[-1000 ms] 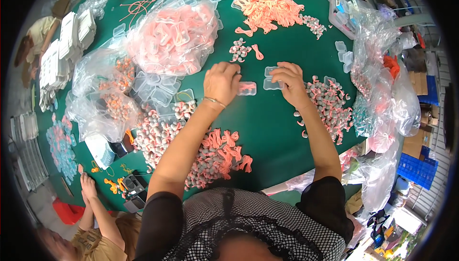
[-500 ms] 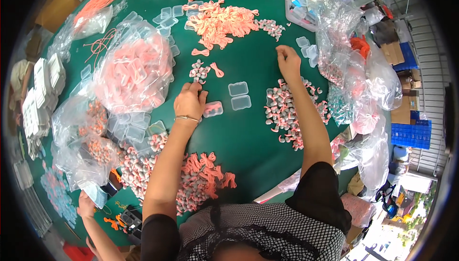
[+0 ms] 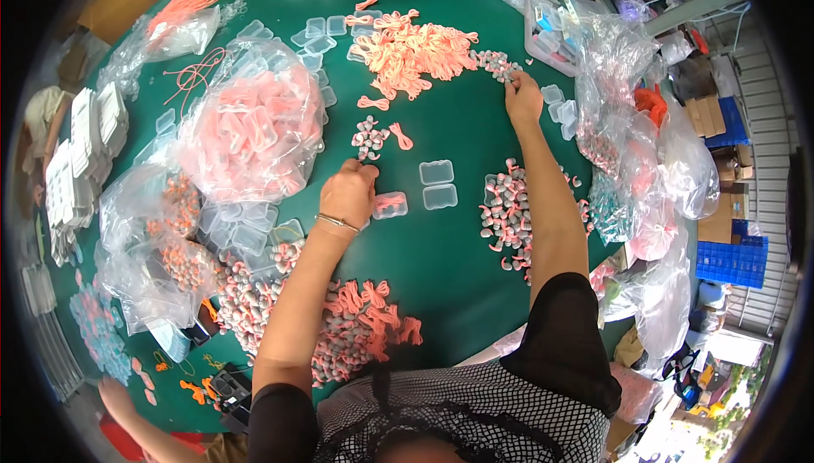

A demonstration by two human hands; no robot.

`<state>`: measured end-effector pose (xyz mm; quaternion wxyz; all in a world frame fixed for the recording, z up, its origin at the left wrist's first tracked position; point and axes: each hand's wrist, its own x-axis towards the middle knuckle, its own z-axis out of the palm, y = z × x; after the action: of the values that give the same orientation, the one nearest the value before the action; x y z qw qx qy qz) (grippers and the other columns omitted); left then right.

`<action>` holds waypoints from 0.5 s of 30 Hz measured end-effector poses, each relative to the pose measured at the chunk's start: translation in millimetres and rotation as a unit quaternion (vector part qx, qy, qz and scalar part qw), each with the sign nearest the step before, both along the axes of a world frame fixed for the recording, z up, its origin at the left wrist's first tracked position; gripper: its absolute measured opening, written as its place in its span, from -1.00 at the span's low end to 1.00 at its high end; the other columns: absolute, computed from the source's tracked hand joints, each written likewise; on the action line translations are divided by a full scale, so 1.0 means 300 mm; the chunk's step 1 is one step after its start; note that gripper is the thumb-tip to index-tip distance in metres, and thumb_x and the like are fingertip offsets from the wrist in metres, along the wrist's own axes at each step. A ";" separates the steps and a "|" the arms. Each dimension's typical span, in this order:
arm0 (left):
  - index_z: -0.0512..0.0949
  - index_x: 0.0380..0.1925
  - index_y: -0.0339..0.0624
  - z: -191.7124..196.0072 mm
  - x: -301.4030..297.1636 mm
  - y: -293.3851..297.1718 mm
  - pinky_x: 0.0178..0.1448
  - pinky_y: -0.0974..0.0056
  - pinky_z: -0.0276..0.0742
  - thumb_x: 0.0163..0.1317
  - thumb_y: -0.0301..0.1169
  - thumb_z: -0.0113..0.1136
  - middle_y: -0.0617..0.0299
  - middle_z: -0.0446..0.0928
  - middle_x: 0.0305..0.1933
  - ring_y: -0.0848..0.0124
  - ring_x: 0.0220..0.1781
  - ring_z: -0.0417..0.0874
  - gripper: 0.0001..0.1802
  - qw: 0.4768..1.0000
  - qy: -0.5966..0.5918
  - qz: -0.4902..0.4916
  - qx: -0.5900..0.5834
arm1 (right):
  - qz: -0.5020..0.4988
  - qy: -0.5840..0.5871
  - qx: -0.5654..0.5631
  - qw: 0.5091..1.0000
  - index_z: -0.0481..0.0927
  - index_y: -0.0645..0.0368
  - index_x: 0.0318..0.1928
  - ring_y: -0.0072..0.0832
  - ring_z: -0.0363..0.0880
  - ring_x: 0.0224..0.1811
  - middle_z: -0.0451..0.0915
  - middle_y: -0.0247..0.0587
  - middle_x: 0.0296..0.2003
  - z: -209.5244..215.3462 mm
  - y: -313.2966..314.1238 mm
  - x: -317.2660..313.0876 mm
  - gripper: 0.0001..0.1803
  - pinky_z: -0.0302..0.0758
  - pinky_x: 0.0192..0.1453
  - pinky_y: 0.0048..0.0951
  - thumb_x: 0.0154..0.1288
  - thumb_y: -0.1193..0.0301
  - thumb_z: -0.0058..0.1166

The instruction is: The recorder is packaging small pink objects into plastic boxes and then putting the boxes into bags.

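My left hand (image 3: 347, 198) is closed, fingertips curled under and partly hidden, just below a small cluster of grey-and-pink plugs (image 3: 368, 139). Whether it holds a piece does not show. Beside it lies a clear plastic case (image 3: 390, 205) with pink cord inside. A bundled pink cord (image 3: 401, 136) is right of the cluster. An open, two-part clear case (image 3: 437, 185) lies between my hands. My right hand (image 3: 525, 100) reaches far, its fingertips pinched together at the edge of another plug cluster (image 3: 493, 63), next to a heap of bundled pink cords (image 3: 415, 54).
Under my right forearm spreads a large plug pile (image 3: 507, 209). A big bag of pink-filled cases (image 3: 253, 136) stands at left. Near me are more plugs (image 3: 250, 302) and cord bundles (image 3: 369, 310). Clear bags (image 3: 632, 166) line the right edge. Another person's hand (image 3: 116, 395) is lower left.
My right hand has moved away from me to the far plug cluster. My left hand has drawn slightly back from the near cluster. The other person's hand has left the blue packet, moving lower left.
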<state>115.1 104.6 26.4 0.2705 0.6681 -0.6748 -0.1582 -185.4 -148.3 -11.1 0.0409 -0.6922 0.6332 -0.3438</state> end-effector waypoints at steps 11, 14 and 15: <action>0.60 -0.30 -0.26 0.010 -0.039 0.000 -0.31 0.16 0.59 0.11 -0.61 0.16 -0.01 0.58 -0.31 0.09 -0.39 0.66 -0.86 0.984 0.160 0.009 -0.071 | 0.088 -0.084 0.057 0.991 0.64 0.09 -0.24 -0.35 0.64 -0.48 0.66 -0.21 -0.49 0.073 0.204 0.057 -0.86 0.54 -0.35 -0.36 0.16 0.46 0.12; 0.61 -0.29 -0.31 0.017 -0.120 -0.006 -0.34 0.23 0.59 0.12 -0.60 0.20 -0.07 0.60 -0.29 0.20 -0.46 0.66 -0.87 0.938 0.346 0.020 -0.001 | 0.177 -0.199 0.222 0.938 0.61 0.24 -0.25 -0.68 0.56 -0.39 0.65 -0.39 -0.42 0.158 0.467 0.126 -0.88 0.48 -0.27 -0.56 0.21 0.47 0.16; 0.61 -0.33 -0.26 0.030 -0.153 -0.009 -0.32 0.21 0.59 0.09 -0.56 0.23 -0.01 0.61 -0.33 0.18 -0.44 0.67 -0.88 0.950 0.311 0.025 0.003 | 0.191 -0.204 0.196 0.940 0.62 0.21 -0.27 -0.58 0.59 -0.40 0.66 -0.29 -0.43 0.172 0.554 0.152 -0.89 0.50 -0.28 -0.50 0.18 0.49 0.19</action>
<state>69.2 102.0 35.4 0.4690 0.6035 -0.5394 -0.3535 -139.8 17.9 40.5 0.3695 -0.6932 0.5220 -0.3323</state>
